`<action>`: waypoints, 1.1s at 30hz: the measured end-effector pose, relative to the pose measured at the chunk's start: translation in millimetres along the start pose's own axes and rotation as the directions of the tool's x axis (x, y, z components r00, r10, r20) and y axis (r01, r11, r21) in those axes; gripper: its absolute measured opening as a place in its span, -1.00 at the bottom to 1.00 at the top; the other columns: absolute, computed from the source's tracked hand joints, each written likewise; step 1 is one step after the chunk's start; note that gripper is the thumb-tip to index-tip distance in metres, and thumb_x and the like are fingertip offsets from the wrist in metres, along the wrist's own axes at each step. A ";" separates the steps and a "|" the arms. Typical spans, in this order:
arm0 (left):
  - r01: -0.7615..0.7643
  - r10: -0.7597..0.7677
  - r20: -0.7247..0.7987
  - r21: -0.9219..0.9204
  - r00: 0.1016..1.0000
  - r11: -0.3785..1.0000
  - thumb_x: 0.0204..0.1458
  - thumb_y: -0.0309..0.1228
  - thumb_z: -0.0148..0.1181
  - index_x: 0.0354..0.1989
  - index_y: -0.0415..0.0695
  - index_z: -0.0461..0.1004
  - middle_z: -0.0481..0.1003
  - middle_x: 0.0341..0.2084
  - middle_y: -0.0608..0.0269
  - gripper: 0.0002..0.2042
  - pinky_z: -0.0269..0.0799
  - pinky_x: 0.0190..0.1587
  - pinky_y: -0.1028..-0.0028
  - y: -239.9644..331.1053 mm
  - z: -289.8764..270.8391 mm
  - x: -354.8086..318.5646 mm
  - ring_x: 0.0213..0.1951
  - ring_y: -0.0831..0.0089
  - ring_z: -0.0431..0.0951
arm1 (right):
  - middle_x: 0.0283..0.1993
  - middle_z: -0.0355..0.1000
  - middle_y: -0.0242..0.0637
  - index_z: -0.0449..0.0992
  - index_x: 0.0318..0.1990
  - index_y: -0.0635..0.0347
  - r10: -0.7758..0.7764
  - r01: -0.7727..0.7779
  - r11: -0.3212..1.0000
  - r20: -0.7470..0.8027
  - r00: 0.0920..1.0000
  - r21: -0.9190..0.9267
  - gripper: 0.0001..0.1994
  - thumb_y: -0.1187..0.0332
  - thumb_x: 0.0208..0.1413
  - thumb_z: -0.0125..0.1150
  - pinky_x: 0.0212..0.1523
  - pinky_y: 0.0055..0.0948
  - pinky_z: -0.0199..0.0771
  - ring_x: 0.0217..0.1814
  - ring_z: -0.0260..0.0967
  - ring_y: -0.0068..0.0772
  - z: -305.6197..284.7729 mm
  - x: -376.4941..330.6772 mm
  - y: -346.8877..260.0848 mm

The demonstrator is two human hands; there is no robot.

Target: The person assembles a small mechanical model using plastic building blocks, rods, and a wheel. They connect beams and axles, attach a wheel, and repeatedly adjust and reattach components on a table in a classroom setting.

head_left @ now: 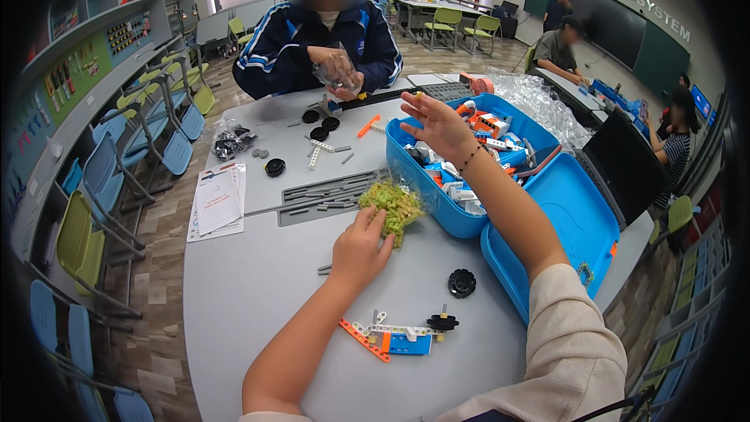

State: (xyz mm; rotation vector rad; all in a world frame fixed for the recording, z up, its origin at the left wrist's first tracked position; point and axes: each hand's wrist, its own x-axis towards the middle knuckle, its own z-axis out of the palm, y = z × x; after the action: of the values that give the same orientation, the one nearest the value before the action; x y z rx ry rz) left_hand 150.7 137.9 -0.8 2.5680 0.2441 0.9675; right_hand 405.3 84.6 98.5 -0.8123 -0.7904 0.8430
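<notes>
My left hand (359, 254) rests with its fingertips against a clear bag of small yellow-green connector pieces (397, 205), its thumb apart from the fingers. Up over the rim of a blue storage box (457, 219) is my right hand (441, 129), with a tiny yellow piece (419, 94) at its fingertips. White, orange and blue building parts (492, 129) fill the box. Close to me lies a part-built model (402, 336) with white and orange beams, a blue panel and a black wheel hub (443, 321). A loose black wheel (462, 283) is beside it.
A grey tray (297, 217) holds several grey rods. The box's blue lid (582, 219) and a laptop (625, 164) stand at the right. Across the table a person (320, 47) handles a clear bag. Papers (217, 203) and black wheels (320, 133) lie left and beyond.
</notes>
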 end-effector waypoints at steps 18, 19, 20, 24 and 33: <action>-0.002 0.002 -0.043 -0.005 0.999 1.000 -0.08 -0.42 0.17 -0.08 -0.22 0.48 0.44 -0.07 0.05 -0.66 0.49 -0.23 0.33 1.2 0.6 -0.3 -0.27 0.20 0.56 | 0.15 0.31 -0.37 0.44 -0.17 -0.02 0.003 -0.001 0.993 -0.018 1.000 0.122 -0.85 0.24 0.14 0.14 0.15 -0.18 0.18 0.20 0.14 -0.39 -5.3 -1.6 0.5; 0.002 -0.002 -0.036 0.000 0.999 1.000 -0.08 -0.42 0.17 -0.08 -0.22 0.48 0.44 -0.07 0.05 -0.66 0.48 -0.21 0.33 1.2 0.7 -0.4 -0.25 0.19 0.55 | 0.15 0.31 -0.37 0.43 -0.17 -0.01 0.005 -0.001 0.992 -0.032 0.999 0.125 -0.85 0.24 0.14 0.14 0.15 -0.18 0.18 0.20 0.15 -0.39 -5.8 -1.3 0.6; 0.006 -0.006 -0.029 0.005 1.000 1.000 -0.08 -0.42 0.17 -0.08 -0.21 0.48 0.44 -0.07 0.06 -0.66 0.48 -0.20 0.32 1.0 1.0 -0.4 -0.22 0.19 0.55 | 0.15 0.31 -0.37 0.43 -0.17 -0.01 -0.001 0.003 0.992 -0.016 1.000 0.125 -0.85 0.24 0.14 0.14 0.15 -0.18 0.18 0.20 0.15 -0.39 -6.2 -1.2 0.9; -0.015 0.016 -0.035 0.028 0.999 0.999 -0.08 -0.41 0.17 -0.08 -0.20 0.48 0.45 -0.08 0.06 -0.66 0.44 -0.13 0.29 -0.2 1.0 -1.4 -0.15 0.17 0.52 | 0.15 0.31 -0.36 0.43 -0.17 0.00 -0.004 0.007 0.994 -0.023 1.000 0.113 -0.84 0.23 0.14 0.14 0.14 -0.19 0.20 0.20 0.15 -0.38 -7.0 -1.1 1.3; -0.207 0.094 -0.365 -0.284 0.926 0.936 -0.11 -0.52 0.15 -0.20 -0.12 0.47 0.48 -0.24 0.16 -0.76 0.21 0.10 0.11 41.2 -68.6 15.6 -0.21 0.21 0.49 | 0.12 0.30 -0.39 0.39 -0.10 0.01 -0.020 0.029 0.994 -0.081 0.997 0.110 -0.78 0.20 0.14 0.14 0.13 -0.20 0.20 0.16 0.15 -0.41 -7.4 -2.4 -1.9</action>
State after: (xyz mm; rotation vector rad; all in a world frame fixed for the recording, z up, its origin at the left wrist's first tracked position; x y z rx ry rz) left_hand 118.0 124.9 72.7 2.1362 -0.0231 1.3953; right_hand 411.1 79.6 96.1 -0.7318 -0.6761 0.8209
